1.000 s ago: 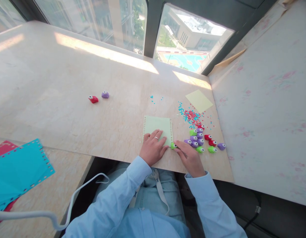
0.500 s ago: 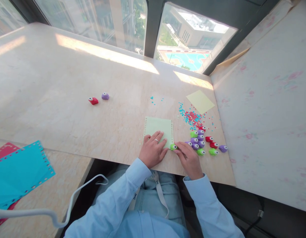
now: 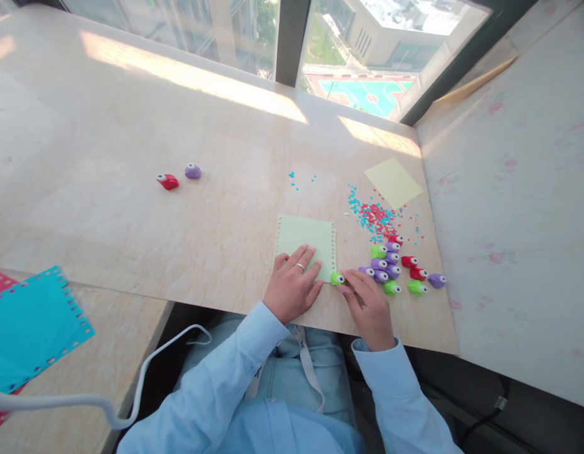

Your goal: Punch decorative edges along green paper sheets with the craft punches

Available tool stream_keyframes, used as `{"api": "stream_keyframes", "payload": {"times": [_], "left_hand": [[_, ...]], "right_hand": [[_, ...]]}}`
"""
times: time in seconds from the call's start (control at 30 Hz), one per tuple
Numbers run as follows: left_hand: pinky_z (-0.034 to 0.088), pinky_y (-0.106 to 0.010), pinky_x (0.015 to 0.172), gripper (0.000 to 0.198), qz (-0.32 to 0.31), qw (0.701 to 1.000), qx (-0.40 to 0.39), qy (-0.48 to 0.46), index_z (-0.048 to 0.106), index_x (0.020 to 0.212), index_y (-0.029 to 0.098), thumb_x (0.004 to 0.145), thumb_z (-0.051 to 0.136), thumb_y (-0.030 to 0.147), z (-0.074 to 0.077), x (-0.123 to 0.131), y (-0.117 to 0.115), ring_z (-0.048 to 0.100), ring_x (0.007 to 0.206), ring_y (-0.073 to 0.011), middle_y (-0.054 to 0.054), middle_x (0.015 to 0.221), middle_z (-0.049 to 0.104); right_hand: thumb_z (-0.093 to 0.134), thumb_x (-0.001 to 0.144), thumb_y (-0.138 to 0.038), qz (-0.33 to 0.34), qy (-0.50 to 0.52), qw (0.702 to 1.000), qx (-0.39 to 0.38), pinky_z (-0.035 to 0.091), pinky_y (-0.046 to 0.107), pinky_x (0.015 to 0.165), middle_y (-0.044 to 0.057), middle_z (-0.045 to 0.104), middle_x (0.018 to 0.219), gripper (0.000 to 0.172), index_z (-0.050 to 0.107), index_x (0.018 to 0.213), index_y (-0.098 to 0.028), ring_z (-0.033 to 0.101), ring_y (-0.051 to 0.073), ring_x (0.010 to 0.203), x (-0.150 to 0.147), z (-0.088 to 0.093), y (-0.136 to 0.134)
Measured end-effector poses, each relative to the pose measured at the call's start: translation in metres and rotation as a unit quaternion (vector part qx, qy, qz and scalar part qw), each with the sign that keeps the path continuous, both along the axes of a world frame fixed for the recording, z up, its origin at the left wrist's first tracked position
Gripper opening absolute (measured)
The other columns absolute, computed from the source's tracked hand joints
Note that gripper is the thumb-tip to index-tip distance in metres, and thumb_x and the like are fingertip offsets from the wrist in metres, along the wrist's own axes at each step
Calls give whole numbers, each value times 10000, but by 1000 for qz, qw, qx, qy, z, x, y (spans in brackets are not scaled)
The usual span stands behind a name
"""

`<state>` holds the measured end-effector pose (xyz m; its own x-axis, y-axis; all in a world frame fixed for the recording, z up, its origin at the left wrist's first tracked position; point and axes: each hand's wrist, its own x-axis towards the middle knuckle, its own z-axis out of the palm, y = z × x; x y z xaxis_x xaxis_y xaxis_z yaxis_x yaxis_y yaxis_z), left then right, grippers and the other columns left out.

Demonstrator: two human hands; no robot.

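Pale green paper point(image 3: 305, 232) lies on the table, with rows of small punched holes along its left and right edges. My left hand point(image 3: 293, 282) rests on its lower part, fingers spread, holding it flat. At the paper's lower right corner is a green craft punch point(image 3: 338, 279), pinched by the fingers of my right hand point(image 3: 368, 304). Right of that hand stands a cluster of small craft punches in purple point(image 3: 379, 276), green point(image 3: 392, 288) and red point(image 3: 419, 273).
Blue and red paper bits point(image 3: 377, 217) are scattered beyond the punches, beside a pale yellow sheet point(image 3: 394, 183). A red punch point(image 3: 168, 181) and a purple punch point(image 3: 192, 171) stand off to the left. Blue punched paper point(image 3: 34, 328) and a white cable point(image 3: 143, 378) are at lower left.
The camera view has shifted slightly. My right hand and the green punch stay at the paper's lower right corner, and my left hand keeps its place on the sheet.
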<state>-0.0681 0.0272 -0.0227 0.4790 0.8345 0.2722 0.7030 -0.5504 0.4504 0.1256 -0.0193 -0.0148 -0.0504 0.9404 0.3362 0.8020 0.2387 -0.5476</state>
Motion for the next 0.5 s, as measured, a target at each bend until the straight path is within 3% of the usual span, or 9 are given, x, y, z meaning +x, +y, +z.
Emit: {"api": "stream_keyframes", "payload": {"times": [0.5], "left_hand": [[361,-486,963,330,-5,1000,-17,-3,622,1212,201,951,474,339,2,1,1,425,1360,-311,-147,1434,512]], "right_hand": [[553,935,-280,-14,6,1000,-26,552,421,891,95,702,1061,246,706,1124,-245,654,234,985,-5,7,3]]}}
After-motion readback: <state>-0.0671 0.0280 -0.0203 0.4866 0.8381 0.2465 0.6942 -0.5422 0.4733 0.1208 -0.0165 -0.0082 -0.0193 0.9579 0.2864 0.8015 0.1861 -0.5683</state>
